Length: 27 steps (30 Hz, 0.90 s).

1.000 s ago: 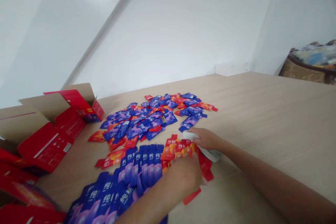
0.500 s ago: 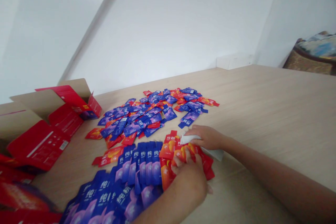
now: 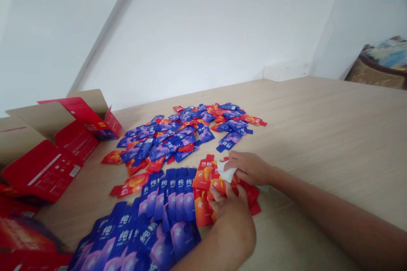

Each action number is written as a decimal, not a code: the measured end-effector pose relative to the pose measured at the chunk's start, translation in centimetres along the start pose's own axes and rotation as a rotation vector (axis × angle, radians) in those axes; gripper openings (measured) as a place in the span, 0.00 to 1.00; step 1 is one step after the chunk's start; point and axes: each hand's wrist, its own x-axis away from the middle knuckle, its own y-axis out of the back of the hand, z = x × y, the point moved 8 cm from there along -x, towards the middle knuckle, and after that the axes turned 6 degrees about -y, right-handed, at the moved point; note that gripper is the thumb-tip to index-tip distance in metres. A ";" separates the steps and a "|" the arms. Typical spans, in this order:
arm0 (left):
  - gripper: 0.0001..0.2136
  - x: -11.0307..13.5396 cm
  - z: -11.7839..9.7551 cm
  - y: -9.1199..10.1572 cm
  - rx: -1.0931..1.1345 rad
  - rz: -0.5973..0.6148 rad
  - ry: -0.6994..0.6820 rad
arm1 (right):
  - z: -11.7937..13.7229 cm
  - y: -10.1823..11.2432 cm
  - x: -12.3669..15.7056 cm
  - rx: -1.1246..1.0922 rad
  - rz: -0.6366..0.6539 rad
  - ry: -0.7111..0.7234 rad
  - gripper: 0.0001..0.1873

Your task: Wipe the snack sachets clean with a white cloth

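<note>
My left hand (image 3: 231,207) rests with spread fingers on a group of red sachets (image 3: 203,208) printed with orange fruit. Just beyond it, my right hand (image 3: 251,167) grips a crumpled white tissue (image 3: 226,171) and presses it on the upper part of those sachets. Blue sachets (image 3: 179,194) with purple fruit lie in overlapping rows directly left of the red ones. More blue sachets (image 3: 117,237) fan out toward the bottom edge. Part of the red group is hidden under my hands.
A loose heap of mixed red and blue sachets (image 3: 171,137) lies farther back on the wooden table (image 3: 318,135). Open red cardboard boxes (image 3: 44,171) stand along the left side. A white box (image 3: 282,72) sits by the wall, and a chair (image 3: 375,67) is at the far right.
The tissue has shifted slightly and now bunches below my right fingers, over the red sachets. My left hand stays on the sachets. The view has moved a little.
</note>
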 end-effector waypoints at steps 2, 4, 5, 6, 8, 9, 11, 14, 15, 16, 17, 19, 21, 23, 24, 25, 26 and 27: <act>0.30 0.1 0.1 0.3 -0.002 -0.008 0.013 | -0.5 -0.6 -0.3 0.024 0.013 -0.029 0.19; 0.30 0.1 0.1 0.6 0.002 0.002 0.014 | -1.7 -0.8 -0.5 0.070 -0.001 -0.107 0.20; 0.31 0.2 0.2 0.7 0.004 0.015 0.017 | -2.2 -0.7 -0.6 0.087 -0.012 -0.141 0.20; 0.31 0.2 0.2 0.7 0.008 0.032 0.017 | -2.6 -0.5 -0.6 0.093 -0.029 -0.164 0.20; 0.31 0.2 0.1 0.6 0.020 0.062 0.000 | -2.5 0.3 -0.4 0.069 -0.070 -0.172 0.20; 0.31 0.3 0.1 0.6 0.025 0.072 -0.008 | -2.2 0.7 -0.2 0.048 -0.090 -0.160 0.20; 0.31 0.4 0.0 0.8 0.024 0.066 -0.015 | -1.1 1.1 0.1 0.010 -0.085 -0.110 0.19; 0.29 0.6 0.2 1.1 0.023 0.061 0.007 | 0.1 0.1 0.2 -0.006 0.006 -0.033 0.18; 0.29 0.7 0.2 1.2 0.023 0.061 0.010 | 0.1 -0.4 0.1 0.002 0.030 -0.030 0.18; 0.28 0.7 0.2 1.3 0.021 0.057 0.016 | -0.2 -0.7 -0.1 0.019 0.040 -0.045 0.19; 0.28 0.7 0.3 1.4 0.020 0.056 0.020 | -0.7 -1.0 -0.2 0.044 0.037 -0.078 0.20; 0.28 0.6 0.3 1.4 0.035 0.073 0.029 | -1.8 -1.1 -0.5 0.096 0.021 -0.160 0.23; 0.28 0.6 0.3 1.4 0.054 0.085 0.035 | -2.4 -0.5 -0.4 0.112 -0.017 -0.219 0.24; 0.29 0.5 0.3 1.5 0.053 0.069 0.036 | -2.0 0.4 -0.2 0.080 -0.071 -0.213 0.23; 0.29 0.6 0.3 1.6 0.043 0.059 0.037 | -1.5 0.7 -0.1 0.051 -0.088 -0.180 0.23; 0.29 0.6 0.2 1.5 0.035 0.060 0.033 | -0.9 0.8 0.0 0.022 -0.087 -0.135 0.22; 0.29 0.6 0.1 1.4 0.034 0.069 0.029 | -0.2 0.7 0.1 -0.003 -0.068 -0.085 0.22; 0.29 0.6 0.1 1.4 0.036 0.074 0.025 | 0.3 0.4 0.1 -0.021 -0.038 -0.040 0.21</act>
